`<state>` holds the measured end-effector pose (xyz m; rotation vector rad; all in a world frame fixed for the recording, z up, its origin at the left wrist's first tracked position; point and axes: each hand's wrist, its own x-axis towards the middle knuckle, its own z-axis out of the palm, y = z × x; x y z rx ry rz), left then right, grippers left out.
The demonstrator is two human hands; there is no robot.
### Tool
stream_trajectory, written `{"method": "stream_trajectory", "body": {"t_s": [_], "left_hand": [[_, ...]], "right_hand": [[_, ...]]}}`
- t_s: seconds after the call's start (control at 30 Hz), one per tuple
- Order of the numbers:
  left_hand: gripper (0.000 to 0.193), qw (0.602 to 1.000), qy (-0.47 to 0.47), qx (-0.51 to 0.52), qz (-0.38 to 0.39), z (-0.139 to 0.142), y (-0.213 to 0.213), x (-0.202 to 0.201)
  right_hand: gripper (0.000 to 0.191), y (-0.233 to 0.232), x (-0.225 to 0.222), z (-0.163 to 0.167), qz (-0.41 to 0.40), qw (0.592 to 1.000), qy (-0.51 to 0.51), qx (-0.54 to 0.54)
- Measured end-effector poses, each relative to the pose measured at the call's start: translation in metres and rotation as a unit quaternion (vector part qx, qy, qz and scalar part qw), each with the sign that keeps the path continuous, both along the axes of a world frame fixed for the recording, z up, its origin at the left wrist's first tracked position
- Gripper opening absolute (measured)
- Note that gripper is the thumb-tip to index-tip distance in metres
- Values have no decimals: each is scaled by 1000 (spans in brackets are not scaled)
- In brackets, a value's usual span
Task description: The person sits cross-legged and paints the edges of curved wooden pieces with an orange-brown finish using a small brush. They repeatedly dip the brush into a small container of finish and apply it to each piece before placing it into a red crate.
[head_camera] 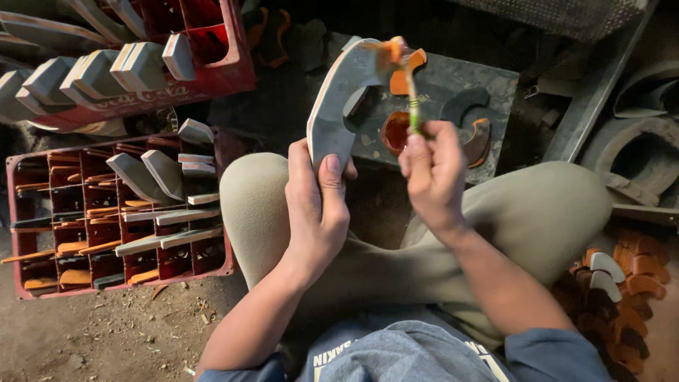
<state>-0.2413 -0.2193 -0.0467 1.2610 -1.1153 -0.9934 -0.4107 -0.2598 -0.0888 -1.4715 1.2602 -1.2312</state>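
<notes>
Grey and flat, the sole piece [338,106] stands upright in the left hand [316,212], which is closed around its lower end, thumb pressed on the face, just above the person's knee [258,205]. The right hand [433,170] pinches a thin brush [410,95] between fingers and thumb; its tip, loaded with orange glue, touches the curved upper end of the sole piece, where an orange smear already shows. So the step in hand looks like the coating of this upper edge — the lower part is grey and seems not coated yet. I judge that the next move calls for a steady left grip and a slow draw of the brush along the edge, with the thumb kept off the wet area. Behind the hands lies a dark slab [488,88] with a small pot of glue [395,131] on it. To the left, a red crate [18,233] holds more grey pieces in its compartments, and a heap of small orange heel parts [622,283] lies at the right.
</notes>
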Motion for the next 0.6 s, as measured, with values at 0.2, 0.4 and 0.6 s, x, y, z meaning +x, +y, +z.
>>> {"method": "stream_trajectory", "body": {"t_s": [0.2,0.4,0.6], "left_hand": [[15,1000,6,-20,-5,-2,1,1],[15,1000,5,0,1,-3,0,2],[13,1000,21,7,-14,-3,0,0]], "right_hand": [[13,15,2,-2,30,998,47,-42],[11,5,-3,-6,-2,1000,12,-5],[13,12,-5,-6,31,999,13,-17]]}}
